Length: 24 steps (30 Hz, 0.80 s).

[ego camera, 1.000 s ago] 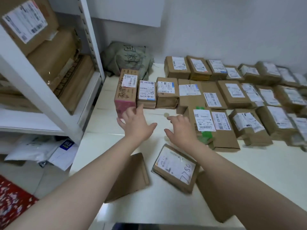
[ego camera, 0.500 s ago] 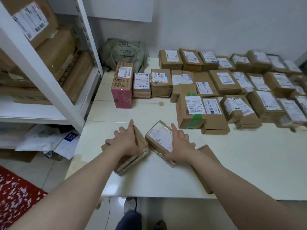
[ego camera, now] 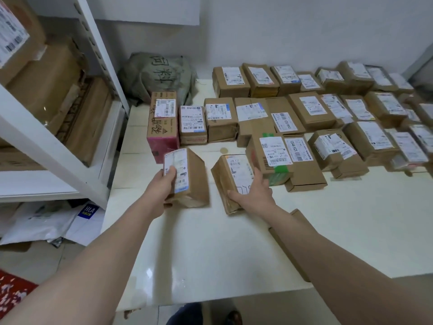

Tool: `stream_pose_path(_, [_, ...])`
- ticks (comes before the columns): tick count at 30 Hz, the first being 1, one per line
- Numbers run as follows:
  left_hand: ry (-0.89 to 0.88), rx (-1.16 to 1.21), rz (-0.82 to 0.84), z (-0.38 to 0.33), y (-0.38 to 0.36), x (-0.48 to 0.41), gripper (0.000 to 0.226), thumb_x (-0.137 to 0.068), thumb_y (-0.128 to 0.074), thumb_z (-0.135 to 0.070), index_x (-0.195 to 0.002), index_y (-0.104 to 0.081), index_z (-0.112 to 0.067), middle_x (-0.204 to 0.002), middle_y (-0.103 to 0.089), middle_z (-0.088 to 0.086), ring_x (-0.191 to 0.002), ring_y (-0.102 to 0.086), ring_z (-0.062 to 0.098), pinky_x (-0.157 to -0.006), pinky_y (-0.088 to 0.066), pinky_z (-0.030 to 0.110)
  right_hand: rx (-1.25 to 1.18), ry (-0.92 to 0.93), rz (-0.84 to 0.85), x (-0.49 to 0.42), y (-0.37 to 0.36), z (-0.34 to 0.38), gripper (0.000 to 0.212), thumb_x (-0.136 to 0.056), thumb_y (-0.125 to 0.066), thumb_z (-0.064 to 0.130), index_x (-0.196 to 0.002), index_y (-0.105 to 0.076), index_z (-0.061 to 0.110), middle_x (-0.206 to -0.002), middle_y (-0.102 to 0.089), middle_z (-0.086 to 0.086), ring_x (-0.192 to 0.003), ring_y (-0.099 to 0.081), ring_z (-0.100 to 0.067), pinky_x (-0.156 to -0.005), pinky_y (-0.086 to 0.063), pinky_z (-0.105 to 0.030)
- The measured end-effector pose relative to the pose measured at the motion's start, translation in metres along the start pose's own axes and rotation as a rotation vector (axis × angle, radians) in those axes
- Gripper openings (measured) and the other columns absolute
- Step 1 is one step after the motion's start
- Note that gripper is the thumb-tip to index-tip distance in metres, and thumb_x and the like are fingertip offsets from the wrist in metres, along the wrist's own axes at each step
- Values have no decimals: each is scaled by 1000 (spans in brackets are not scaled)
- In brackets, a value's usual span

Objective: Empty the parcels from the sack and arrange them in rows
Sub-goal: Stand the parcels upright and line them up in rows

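Grip on tilted parcel [ego camera: 191, 177] w/ L hand [ego camera: 162, 187], R hand [ego camera: 254, 194] holding 2nd parcel [ego camera: 230, 174] beside green-taped box [ego camera: 273, 153].

You face a white table [ego camera: 210, 254] set against a plain white wall [ego camera: 293, 29] — white metal shelving [ego camera: 58, 158] stands at your left, above tiled floor [ego camera: 42, 263] and a red patterned mat [ego camera: 11, 299].

We see a white shelf rack [ego camera: 54, 146] at upper left holding brown cartons [ego camera: 46, 90], white poly mailers [ego camera: 42, 221] on the floor beneath, red patterned mat [ego camera: 11, 294] bottom left.
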<state>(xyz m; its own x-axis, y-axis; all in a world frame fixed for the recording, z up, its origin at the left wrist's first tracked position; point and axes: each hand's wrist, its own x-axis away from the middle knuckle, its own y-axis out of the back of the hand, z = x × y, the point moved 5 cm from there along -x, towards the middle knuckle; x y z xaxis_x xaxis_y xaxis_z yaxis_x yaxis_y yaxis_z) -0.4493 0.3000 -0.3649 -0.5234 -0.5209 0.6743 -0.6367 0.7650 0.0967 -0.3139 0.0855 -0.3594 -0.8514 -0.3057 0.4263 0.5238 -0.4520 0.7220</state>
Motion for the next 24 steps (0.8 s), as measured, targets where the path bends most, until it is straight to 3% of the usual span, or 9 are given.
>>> stream_pose_path(2, [4, -77, 107, -3, -9, -6, 50, -92, -64, -43, -137, -43, -37, -113, -67, -10, -94, -63, 14, -89, -50, 45, 31, -48, -62, -5, -4, 3, 104, -77, -72, 54, -153, -7, 25, -141, -29, -14, -132, -30, -37, -103, -36, -43])
stream_pose_path(4, [-27, -94, 160, -8, -25, -8, 72, -88, -73, -31, -146, -31, -37, -115, -63, -13, -99, -64, 16, -86, -54, 44, 33, -83, -134, -10, -8, 7, 100, -78, -70, 57, -151, -12, 20, -142, -29, -17, -132, -27, -38, -104, -36, -44])
stream_pose_path(6, [-69, -80, 185, -12, -44, -11, 74, -90, -72, -20, -147, -29, -38, -113, -63, -13, -99, -64, 16, -83, -56, 40, 1, -89, -186, -14, -12, 12, 95, -79, -70, 55, -149, -17, 16, -143, -26, -19, -132, -25, -38, -109, -34, -44])
stream_pose_path(8, [-128, -95, 173, -13, -57, -19, 69, -88, -72, -17, -144, -36, -38, -124, -65, -9, -106, -65, 16, -91, -54, 41, -16, -95, -220, -17, -15, 14, 88, -81, -71, 47, -146, -21, 12, -144, -24, -19, -130, -27, -38, -108, -36, -45])
stream_pose_path(10, [-192, -131, 125, -17, -64, -24, 64, -88, -71, -21, -142, -41, -36, -127, -64, -7, -112, -63, 16, -99, -51, 43, -55, -107, -248, -20, -14, 12, 80, -83, -73, 39, -141, -27, 10, -144, -25, -19, -127, -34, -38, -104, -39, -44])
stream_pose_path(14, [-283, -136, 47, -23, -68, -28, 54, -93, -65, -25, -142, -44, -28, -132, -60, -7, -112, -59, 15, -100, -46, 32, -123, -84, -254, -21, -7, 5, 62, -87, -69, 19, -137, -33, 11, -142, -29, -16, -108, -54, -32, -85, -43, -30])
stream_pose_path(17, [-246, -129, 51, -14, -69, -32, 83, -89, -67, -44, -155, -20, -24, -148, -47, -2, -128, -50, 18, -107, -39, 34, -97, -60, -275, -16, 1, -4, 58, -87, -67, 15, -136, -36, 10, -141, -34, -13, -111, -54, -29, -83, -40, -28])
stream_pose_path(20, [-169, -87, -67, -5, -65, -30, 85, -92, -53, -59, -157, -11, -24, -158, -24, 8, -141, -35, 27, -112, -30, 39, 11, -94, -289, -8, 12, -18, 56, -87, -68, 21, -133, -40, 9, -139, -37, -14, -122, -46, -31, -94, -41, -35])
stream_pose_path(24, [-62, -19, -330, 11, -62, -21, 59, -102, -35, -48, -153, -27, -19, -153, -29, 17, -133, -42, 38, -109, -34, 45, 393, -328, -44, 13, 30, -66, 81, -77, -73, 44, -138, -27, 17, -140, -31, -11, -131, -31, -34, -103, -38, -47])
